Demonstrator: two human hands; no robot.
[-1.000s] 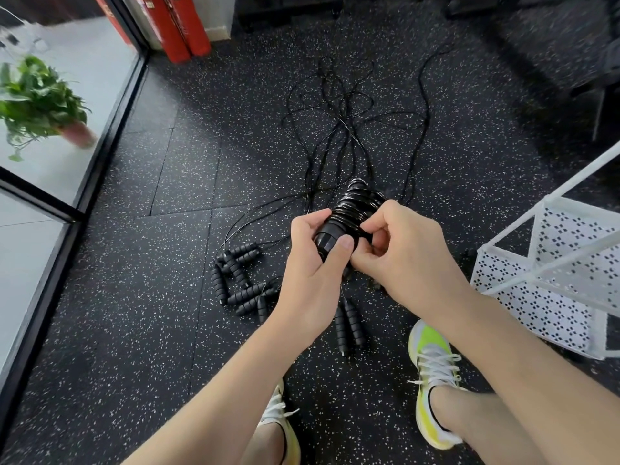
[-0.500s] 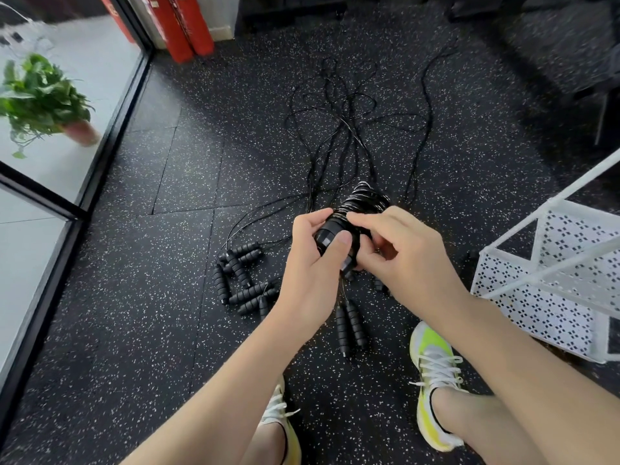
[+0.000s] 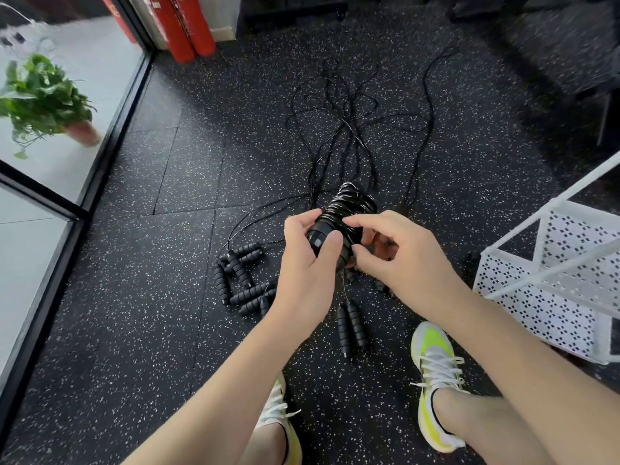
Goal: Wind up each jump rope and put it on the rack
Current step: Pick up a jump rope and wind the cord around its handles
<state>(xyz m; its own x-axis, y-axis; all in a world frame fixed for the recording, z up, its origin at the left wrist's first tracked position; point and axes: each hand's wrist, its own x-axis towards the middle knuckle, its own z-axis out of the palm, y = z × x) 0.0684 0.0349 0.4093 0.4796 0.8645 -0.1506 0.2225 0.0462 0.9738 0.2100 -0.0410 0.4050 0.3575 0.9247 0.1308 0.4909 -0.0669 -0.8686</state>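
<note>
Both hands on the wound jump rope (image 3: 347, 209), held above the floor (image 3: 141, 297).
I see left hand (image 3: 307, 263) gripping its handles, right hand (image 3: 396, 253) pinching the coil; rack (image 3: 563, 263) just right; no readable writing.

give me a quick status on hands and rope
Left hand grips wound jump rope; right hand pinches its cord. White rack at right. Loose ropes on floor ahead.
</note>
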